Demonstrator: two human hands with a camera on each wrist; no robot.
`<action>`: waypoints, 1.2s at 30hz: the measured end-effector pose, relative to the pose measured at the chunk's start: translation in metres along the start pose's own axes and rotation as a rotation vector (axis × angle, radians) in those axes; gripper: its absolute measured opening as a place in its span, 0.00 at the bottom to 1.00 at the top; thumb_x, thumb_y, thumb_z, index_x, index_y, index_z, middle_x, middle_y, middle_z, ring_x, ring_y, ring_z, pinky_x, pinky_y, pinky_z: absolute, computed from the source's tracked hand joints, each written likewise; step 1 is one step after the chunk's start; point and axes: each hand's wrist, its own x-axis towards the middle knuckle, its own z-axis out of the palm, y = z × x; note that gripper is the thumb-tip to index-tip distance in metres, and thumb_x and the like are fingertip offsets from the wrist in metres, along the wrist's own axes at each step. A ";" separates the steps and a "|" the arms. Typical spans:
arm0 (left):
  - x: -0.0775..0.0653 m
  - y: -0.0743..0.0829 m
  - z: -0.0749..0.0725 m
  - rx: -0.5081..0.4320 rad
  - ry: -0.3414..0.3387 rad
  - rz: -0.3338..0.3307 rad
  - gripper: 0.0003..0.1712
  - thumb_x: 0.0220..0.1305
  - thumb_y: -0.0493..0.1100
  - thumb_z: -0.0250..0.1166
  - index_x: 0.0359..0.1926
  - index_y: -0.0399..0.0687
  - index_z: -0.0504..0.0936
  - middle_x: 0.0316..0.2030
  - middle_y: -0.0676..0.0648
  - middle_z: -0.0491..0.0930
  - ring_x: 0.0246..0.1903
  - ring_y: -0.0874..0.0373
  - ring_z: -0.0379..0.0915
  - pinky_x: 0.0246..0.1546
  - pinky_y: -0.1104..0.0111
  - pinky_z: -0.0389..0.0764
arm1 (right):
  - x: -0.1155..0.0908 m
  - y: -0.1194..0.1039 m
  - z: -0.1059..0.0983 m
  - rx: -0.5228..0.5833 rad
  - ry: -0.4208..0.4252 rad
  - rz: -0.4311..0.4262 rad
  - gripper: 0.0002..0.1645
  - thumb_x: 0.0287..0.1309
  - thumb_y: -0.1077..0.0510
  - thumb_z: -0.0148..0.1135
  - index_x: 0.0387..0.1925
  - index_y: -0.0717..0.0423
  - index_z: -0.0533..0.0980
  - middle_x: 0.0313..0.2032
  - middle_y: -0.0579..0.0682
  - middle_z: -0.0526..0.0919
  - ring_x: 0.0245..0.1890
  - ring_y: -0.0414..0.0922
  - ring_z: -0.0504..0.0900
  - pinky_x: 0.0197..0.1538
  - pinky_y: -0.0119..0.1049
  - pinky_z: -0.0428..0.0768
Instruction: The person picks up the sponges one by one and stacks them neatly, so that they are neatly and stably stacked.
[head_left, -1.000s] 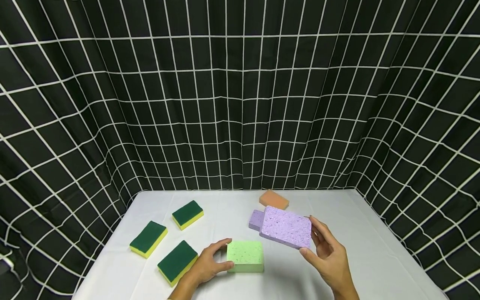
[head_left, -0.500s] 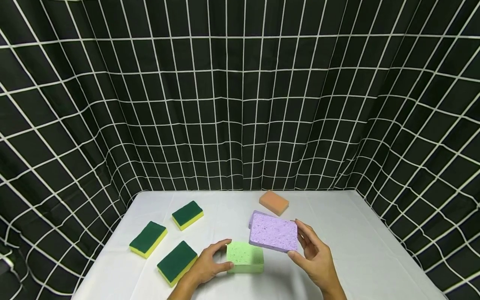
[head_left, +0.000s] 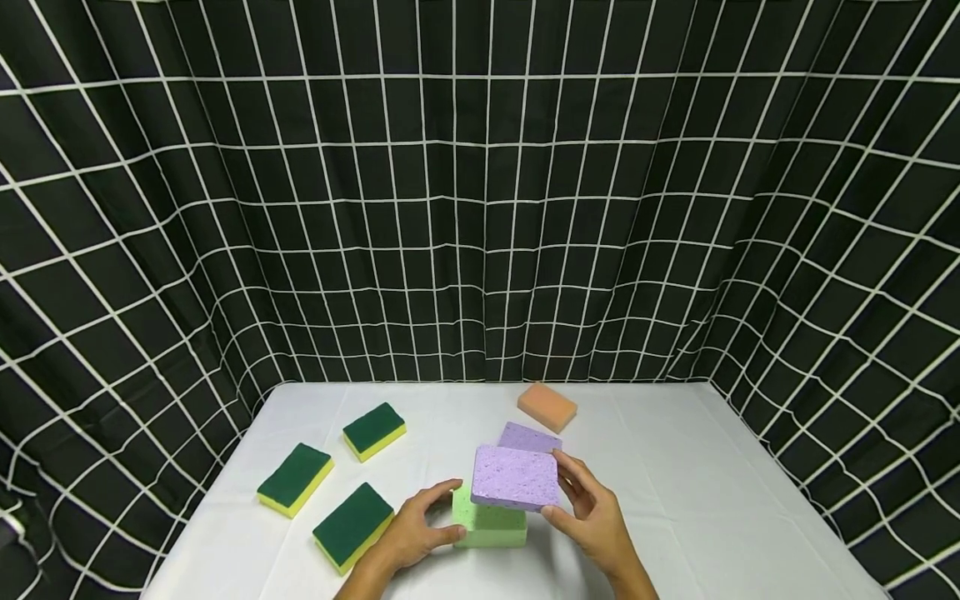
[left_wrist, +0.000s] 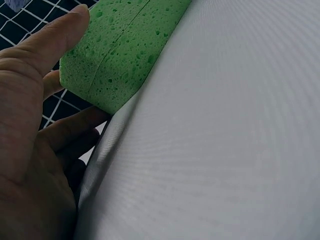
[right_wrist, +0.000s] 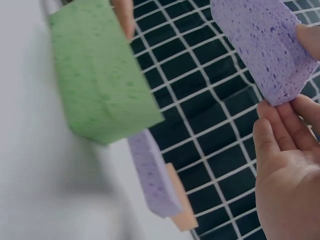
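While the right hand (head_left: 598, 518) pinched a purple sponge (head_left: 515, 477) by its right end, thumb at the near corner and fingers at the far one, the left hand (head_left: 411, 529) gripped the left end of a green sponge block (head_left: 491, 535) on the white table (head_left: 712, 508), its thumb on the near corner and a finger at the far one. The purple sponge was held above the block, covering part of its top in the head view; the right wrist view showed a gap between the two. A thin line ran along the block in the left wrist view. Beyond them a second purple sponge (head_left: 528, 435) lay on the table, partly hidden by the raised one, and just behind that was an orange sponge (head_left: 547, 407). Off to the left lay three sponges with dark green tops and yellow sides: a near one (head_left: 354, 523) beside the left wrist, a leftmost one (head_left: 295, 477), and a far one (head_left: 373, 429). Around the table hung a black curtain (head_left: 480, 225) crossed by white grid lines.
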 end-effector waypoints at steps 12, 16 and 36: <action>0.007 -0.029 0.003 0.034 0.024 0.021 0.40 0.50 0.49 0.76 0.65 0.56 0.72 0.54 0.50 0.77 0.60 0.45 0.63 0.60 0.46 0.60 | -0.004 0.029 0.015 -0.005 -0.060 0.014 0.39 0.51 0.78 0.63 0.64 0.80 0.58 0.61 0.78 0.57 0.64 0.43 0.65 0.62 0.37 0.63; 0.007 -0.030 0.003 0.041 0.030 0.027 0.40 0.51 0.48 0.76 0.65 0.56 0.71 0.53 0.52 0.77 0.61 0.46 0.63 0.60 0.46 0.59 | -0.005 0.034 0.018 0.017 -0.066 0.015 0.39 0.50 0.78 0.63 0.63 0.80 0.58 0.60 0.80 0.58 0.64 0.45 0.65 0.62 0.38 0.63; 0.005 -0.017 0.003 0.020 0.020 0.040 0.40 0.50 0.42 0.76 0.65 0.47 0.71 0.54 0.49 0.78 0.62 0.44 0.63 0.61 0.47 0.59 | -0.011 0.051 0.019 -0.027 -0.077 0.059 0.38 0.52 0.75 0.63 0.63 0.79 0.59 0.61 0.81 0.55 0.66 0.48 0.62 0.62 0.39 0.62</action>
